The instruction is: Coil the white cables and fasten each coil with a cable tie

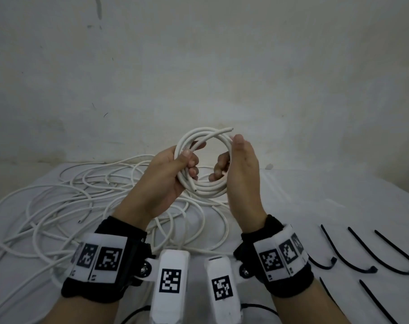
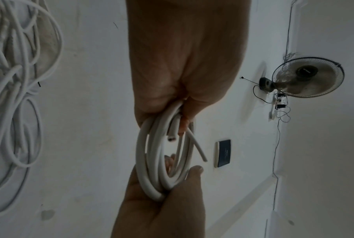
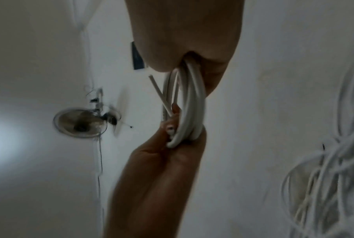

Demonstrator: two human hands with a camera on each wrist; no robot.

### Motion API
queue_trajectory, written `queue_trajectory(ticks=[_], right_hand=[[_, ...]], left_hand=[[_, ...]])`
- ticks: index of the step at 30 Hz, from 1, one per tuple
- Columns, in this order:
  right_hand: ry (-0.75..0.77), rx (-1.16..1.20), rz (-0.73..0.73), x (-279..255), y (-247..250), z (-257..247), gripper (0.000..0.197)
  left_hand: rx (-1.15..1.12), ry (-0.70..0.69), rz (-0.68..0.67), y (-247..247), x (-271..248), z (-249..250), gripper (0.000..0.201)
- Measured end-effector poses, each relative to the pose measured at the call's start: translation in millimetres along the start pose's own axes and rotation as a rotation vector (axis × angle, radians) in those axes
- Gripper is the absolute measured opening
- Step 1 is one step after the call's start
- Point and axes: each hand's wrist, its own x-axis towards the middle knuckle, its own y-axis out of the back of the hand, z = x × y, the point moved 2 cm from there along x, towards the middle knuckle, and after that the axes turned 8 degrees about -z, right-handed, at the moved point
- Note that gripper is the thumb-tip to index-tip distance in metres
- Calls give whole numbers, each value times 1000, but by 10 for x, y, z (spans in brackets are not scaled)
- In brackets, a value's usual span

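White round-sheathed cable wound into a small coil [image 1: 204, 163] is held up between both hands, above the cloth-covered surface [image 1: 315, 197] and in front of the pale wall. The left hand [image 1: 168, 176] grasps the coil's left side, fingers curled through the ring and thumb pressed over the strands; one cut end of the cable pokes out just below those fingers, and the other cut end juts past the top of the ring toward the right hand's thumb tip. The right hand [image 1: 239, 174] grasps the coil's right side, palm facing the left hand, fingers hooked through the ring from behind and thumb upright along its outer edge. In the left wrist view the same coil [image 2: 163, 161] runs from the left hand [image 2: 184, 64] down into the right hand [image 2: 161, 206]; in the right wrist view, which is blurred, the coil [image 3: 188, 109] spans from the right hand [image 3: 190, 40] to the left hand [image 3: 167, 161].

Below and to the left of the left hand, a loose tangle of white cables [image 1: 58, 206] sprawls over the cloth. Below and to the right of the right hand, several black plastic cable ties [image 1: 353, 251] lie side by side, apart from one another. No tie is on the coil. A caged wall fan [image 2: 308, 77] and a dark rectangular wall plate [image 2: 222, 153] show in the left wrist view.
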Motion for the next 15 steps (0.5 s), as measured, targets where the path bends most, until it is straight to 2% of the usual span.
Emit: queue_trajectory(ticks=[1, 3, 5, 9, 15], right_hand=[[123, -158, -21, 6, 29, -41, 24], [385, -439, -39, 22, 103, -108, 33], [574, -626, -21, 45, 157, -131, 32], [690, -663, 73, 18, 159, -124, 13], [777, -667, 139, -24, 126, -80, 14]], left_hand=[[0, -2, 1, -9, -1, 8, 25], [10, -7, -5, -28, -4, 22, 25], [18, -10, -9, -38, -11, 35, 25], [28, -15, -12, -60, -19, 61, 24], [-21, -31, 7, -64, -12, 60, 23]])
